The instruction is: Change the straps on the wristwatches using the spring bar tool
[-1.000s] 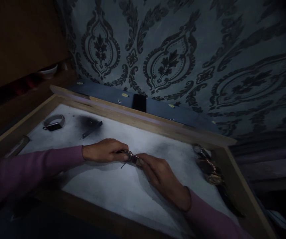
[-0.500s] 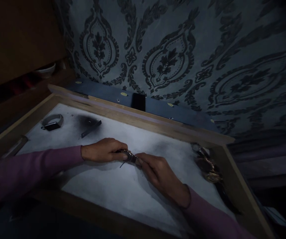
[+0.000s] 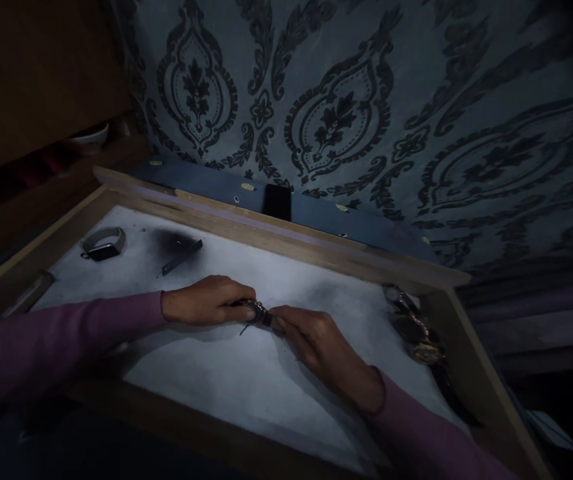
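Over the middle of a white-lined wooden tray, a wristwatch with a dark strap is held between both hands. My left hand is closed on the case side, thumb and fingers pinching it. From the right, my right hand pinches the strap end between thumb and fingertips. A thin dark pin-like piece shows just below the watch; whether it is attached to it I cannot tell. The fingers hide part of the case and strap.
A square-faced watch with a pale band and a dark flat strip lie at the tray's left. Several watches lie along the right side. A black phone-like object leans beyond the back edge, before the patterned wall.
Both hands keep their grip on the watch, almost in the same place. The view has shifted very slightly.
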Demonstrator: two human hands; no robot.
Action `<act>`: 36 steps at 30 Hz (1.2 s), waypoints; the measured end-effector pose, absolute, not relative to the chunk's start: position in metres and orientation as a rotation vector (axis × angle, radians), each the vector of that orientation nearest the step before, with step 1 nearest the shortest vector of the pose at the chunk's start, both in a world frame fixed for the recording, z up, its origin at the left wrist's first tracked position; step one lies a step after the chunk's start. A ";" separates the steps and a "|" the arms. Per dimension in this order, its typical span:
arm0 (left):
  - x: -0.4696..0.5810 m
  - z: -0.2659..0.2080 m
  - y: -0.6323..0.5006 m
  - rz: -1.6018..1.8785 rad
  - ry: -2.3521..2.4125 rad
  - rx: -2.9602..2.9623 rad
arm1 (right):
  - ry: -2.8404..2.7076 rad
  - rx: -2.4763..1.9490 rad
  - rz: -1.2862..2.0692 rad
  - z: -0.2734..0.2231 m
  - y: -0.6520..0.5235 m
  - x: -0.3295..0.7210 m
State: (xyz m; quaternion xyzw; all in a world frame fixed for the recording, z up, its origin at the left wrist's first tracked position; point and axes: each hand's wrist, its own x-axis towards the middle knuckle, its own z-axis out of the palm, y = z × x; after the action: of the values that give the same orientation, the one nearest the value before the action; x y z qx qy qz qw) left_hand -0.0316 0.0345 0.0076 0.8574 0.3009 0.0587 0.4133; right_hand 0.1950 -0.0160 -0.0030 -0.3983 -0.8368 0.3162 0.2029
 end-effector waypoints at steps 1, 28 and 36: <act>-0.032 0.008 0.035 0.144 0.756 2.157 | -2.338 -1.108 0.878 -0.004 -0.016 0.195; -0.030 0.006 0.027 0.111 0.814 2.324 | -2.338 -1.225 0.843 -0.011 -0.020 0.192; -0.029 0.010 0.025 0.055 0.869 2.323 | -2.483 -1.175 0.641 -0.014 -0.023 0.194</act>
State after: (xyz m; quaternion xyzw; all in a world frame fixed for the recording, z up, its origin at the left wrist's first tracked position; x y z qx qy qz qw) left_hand -0.0287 0.0252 0.0096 0.8857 0.3314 0.0209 0.3244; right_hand 0.1938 -0.0228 -0.0143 -0.4112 -0.8690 0.2242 0.1598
